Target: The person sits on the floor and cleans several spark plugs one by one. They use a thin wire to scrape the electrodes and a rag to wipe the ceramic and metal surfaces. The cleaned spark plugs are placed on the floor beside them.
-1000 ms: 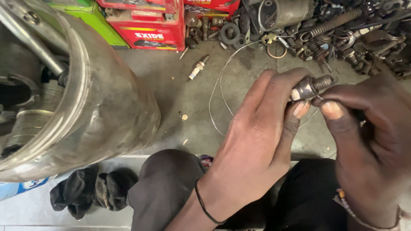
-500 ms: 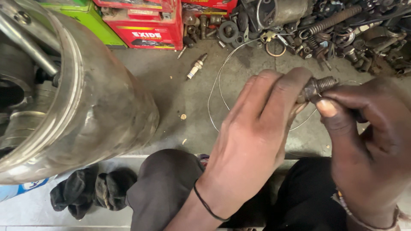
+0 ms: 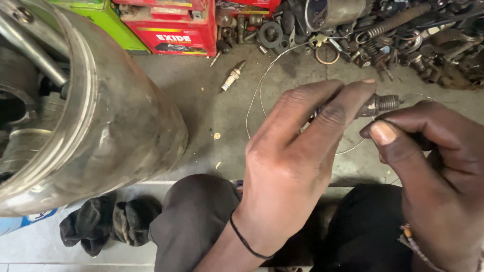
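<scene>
— Pinched between both hands: the left hand (image 3: 292,166) closes its fingers (image 3: 348,100) around a small threaded metal part (image 3: 380,104), and the right hand (image 3: 433,166) nips in from the right with its thumb (image 3: 385,133) just below the threads.

— Where does that part sit?

— Up off the concrete floor (image 3: 212,100), in the middle right of the scene, with only its ribbed end showing past the left fingertips. A thin wire (image 3: 257,95) loops on the floor behind it; whether it joins the part I cannot tell.

— How would it handle?

— Light and rigid, I judge, but likely greasy, so it could slip. The threaded end gives the surest purchase; the wire would bend if pulled.

— Anything else close by?

— A spark plug (image 3: 232,76) lies farther off, a big dented metal cylinder (image 3: 116,126) fills the left, a red box (image 3: 171,35) and a heap of scrap parts (image 3: 403,35) line the far edge, and dark gloves (image 3: 108,221) lie near left.
</scene>
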